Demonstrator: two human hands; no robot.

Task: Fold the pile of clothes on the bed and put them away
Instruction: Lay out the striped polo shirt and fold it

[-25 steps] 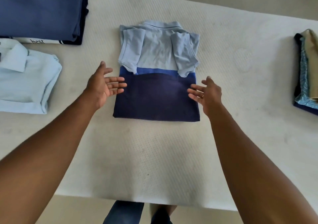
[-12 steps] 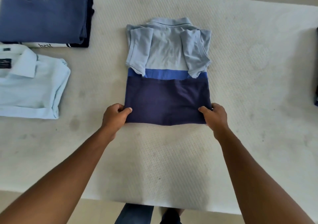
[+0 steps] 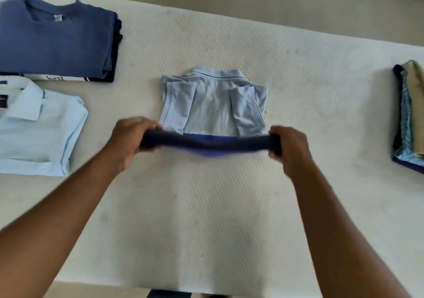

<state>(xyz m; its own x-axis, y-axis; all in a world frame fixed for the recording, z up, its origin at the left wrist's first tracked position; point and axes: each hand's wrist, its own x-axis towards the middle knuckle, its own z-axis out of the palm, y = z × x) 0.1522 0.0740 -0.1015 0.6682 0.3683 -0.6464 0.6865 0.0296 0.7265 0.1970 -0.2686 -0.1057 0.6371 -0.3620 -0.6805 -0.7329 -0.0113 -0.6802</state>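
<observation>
Operator: Hands?

Spotter: Both centre frame. Your left hand (image 3: 130, 137) grips the left end of the navy bottom part of the polo shirt (image 3: 213, 105), fingers curled round the cloth. Your right hand (image 3: 289, 146) grips the right end the same way. Both are closed on fabric.

Operator: Where's the shirt?

Spotter: Middle of the frame, on the bed (image 3: 206, 217). The collar points to the top of the frame. Both short sleeves are folded inward over the pale blue upper part, which lies flat. The navy part is gathered into a dark band stretched between your hands and sags slightly at its middle. A strip of brighter blue shows along it. The band is blurred, so I cannot tell how many layers you hold or whether it touches the mattress.

Operator: Anything around it?

Spotter: Upper left, there's a folded stack with a dark blue T-shirt (image 3: 55, 38) on top. A white piece lettered "best" peeks out at its lower edge. Below that, at the left edge, is a folded pale blue collared shirt (image 3: 34, 132). At the right edge is a second stack (image 3: 410, 116) of tan, patterned blue and navy layers, partly cut off by the frame. All three lie well apart from the polo shirt.
</observation>
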